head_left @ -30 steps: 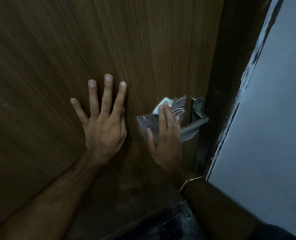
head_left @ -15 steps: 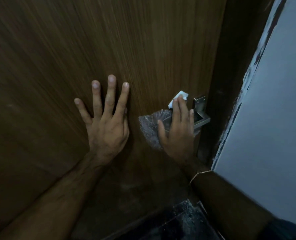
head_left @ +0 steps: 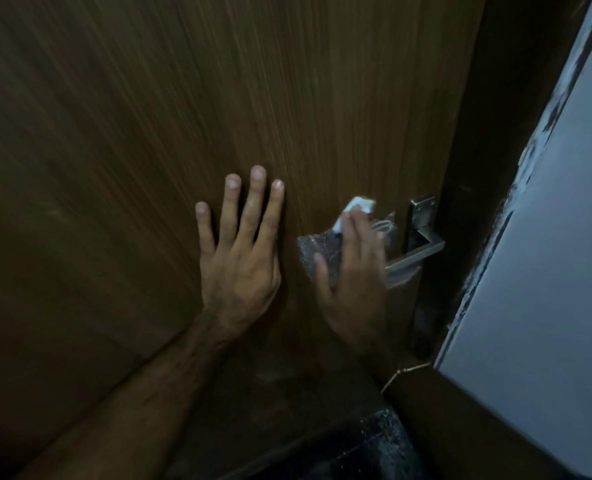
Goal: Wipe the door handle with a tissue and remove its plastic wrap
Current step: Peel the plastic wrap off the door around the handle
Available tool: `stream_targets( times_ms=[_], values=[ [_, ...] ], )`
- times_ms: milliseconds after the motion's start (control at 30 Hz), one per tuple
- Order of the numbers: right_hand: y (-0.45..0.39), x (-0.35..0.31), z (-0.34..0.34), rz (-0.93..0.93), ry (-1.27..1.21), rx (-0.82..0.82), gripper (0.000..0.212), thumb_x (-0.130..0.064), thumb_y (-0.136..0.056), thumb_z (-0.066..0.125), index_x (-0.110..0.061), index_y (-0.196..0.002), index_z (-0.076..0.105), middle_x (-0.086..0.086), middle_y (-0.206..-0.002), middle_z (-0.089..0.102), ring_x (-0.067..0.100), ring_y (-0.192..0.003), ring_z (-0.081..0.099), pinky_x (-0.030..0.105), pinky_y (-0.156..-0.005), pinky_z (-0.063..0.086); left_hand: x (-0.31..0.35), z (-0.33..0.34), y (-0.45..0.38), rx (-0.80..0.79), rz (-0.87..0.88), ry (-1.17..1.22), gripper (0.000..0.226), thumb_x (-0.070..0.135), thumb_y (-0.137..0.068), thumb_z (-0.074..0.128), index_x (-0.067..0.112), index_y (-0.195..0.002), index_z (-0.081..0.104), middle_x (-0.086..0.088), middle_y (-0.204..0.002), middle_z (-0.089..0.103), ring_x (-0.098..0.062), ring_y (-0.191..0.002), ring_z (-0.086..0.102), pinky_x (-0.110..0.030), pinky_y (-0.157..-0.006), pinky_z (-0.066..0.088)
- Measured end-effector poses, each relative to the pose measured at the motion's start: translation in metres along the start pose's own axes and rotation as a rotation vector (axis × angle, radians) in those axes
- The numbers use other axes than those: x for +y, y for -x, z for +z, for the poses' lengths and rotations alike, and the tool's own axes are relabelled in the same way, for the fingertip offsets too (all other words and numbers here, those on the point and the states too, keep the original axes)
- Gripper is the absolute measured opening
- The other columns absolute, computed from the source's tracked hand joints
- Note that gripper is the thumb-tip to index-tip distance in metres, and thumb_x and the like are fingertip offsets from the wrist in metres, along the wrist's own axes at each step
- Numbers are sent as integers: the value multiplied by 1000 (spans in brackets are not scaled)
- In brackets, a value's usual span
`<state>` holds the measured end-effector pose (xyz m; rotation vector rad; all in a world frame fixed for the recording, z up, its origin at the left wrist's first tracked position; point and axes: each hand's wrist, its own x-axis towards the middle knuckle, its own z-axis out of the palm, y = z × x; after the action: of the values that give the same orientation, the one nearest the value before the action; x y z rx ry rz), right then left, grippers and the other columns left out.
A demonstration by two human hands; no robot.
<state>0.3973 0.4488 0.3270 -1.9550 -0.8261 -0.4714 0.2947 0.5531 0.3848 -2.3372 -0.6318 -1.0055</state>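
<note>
A silver lever door handle (head_left: 417, 252) sticks out of the brown wooden door (head_left: 218, 98) near its right edge. Clear crinkled plastic wrap (head_left: 310, 252) covers the handle's left part. My right hand (head_left: 353, 271) lies over the wrapped handle with straight fingers, pressing a white tissue (head_left: 355, 207) against it; the tissue shows above my fingertips. My left hand (head_left: 240, 258) presses flat on the door, fingers spread, just left of the handle. The handle's middle is hidden under my right hand.
A dark door frame (head_left: 488, 168) runs along the door's right edge, with a pale grey wall (head_left: 547, 271) beyond it. Dark speckled floor (head_left: 356, 445) shows below the door. A thin bracelet (head_left: 405, 372) circles my right wrist.
My right hand slid with the tissue along the handle to the right, then back to the left. More bare metal shows at the handle's right end now. My left hand stayed put.
</note>
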Motion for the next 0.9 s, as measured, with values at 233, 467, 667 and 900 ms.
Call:
stream_targets(
  times_ms=[233,467,667,900],
  values=[
    [15,-4,14,-86,19,-18,71,-35,-94,58,-8,-152,28,3,-161,22,12,-150,14,41,-123,12,-7,8,10,-13,124,-15,63,28,-101,41,14,-158,18,-5,-165,7,-21,-153,0,-48,-123,1],
    [32,2,19,-176,95,-81,74,-36,-92,61,-11,-153,27,1,-161,20,11,-150,12,46,-121,19,-8,11,15,-19,140,-19,59,32,-103,35,15,-157,21,-4,-165,9,-20,-153,1,-47,-123,0],
    [44,1,22,-329,111,-179,73,-34,-91,60,-10,-152,28,3,-162,20,13,-151,12,48,-119,23,-5,13,17,-13,113,-31,57,33,-104,30,15,-157,21,-3,-165,9,-19,-152,2,-47,-122,-1],
    [37,-13,24,-240,75,-120,77,-33,-90,63,-9,-153,25,4,-163,18,14,-151,11,46,-121,19,-3,15,20,5,100,-39,60,32,-103,30,17,-158,13,0,-166,3,-18,-153,0,-46,-122,-3]
  ],
)
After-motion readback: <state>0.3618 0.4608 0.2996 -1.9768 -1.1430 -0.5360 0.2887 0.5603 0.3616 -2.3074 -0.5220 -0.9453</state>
